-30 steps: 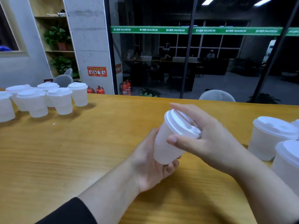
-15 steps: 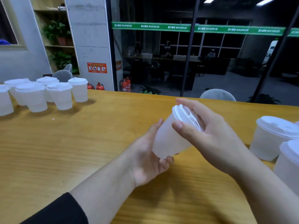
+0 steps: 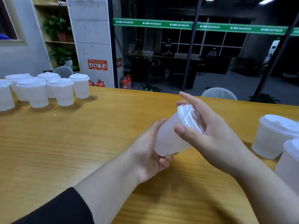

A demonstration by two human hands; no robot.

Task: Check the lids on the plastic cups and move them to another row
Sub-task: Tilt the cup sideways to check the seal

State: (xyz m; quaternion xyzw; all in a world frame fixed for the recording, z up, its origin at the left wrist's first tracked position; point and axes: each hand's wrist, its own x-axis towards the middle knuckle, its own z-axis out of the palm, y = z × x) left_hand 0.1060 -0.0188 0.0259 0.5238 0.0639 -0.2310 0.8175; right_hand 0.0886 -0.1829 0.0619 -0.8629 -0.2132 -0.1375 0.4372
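A translucent white plastic cup [image 3: 168,136] with a white lid [image 3: 186,113] is held above the wooden table [image 3: 64,143], tilted with its lid toward the right. My left hand [image 3: 148,152] grips the cup's lower body from the left and below. My right hand [image 3: 208,136] covers the lid, thumb at the near rim and fingers over the far rim. Several lidded cups [image 3: 61,91] stand grouped at the far left of the table. Two more lidded cups [image 3: 273,135] stand at the right edge.
A glass wall with dark frames runs behind the table's far edge. Grey chair backs [image 3: 218,93] rise behind that edge. Red fire extinguishers [image 3: 127,81] and a shelf with plants [image 3: 56,28] stand beyond the table at the left.
The cup has tipped further onto its side, lid swinging to the right. My right hand turned with it, and my view shifted slightly right, moving the left cups nearer the frame's edge.
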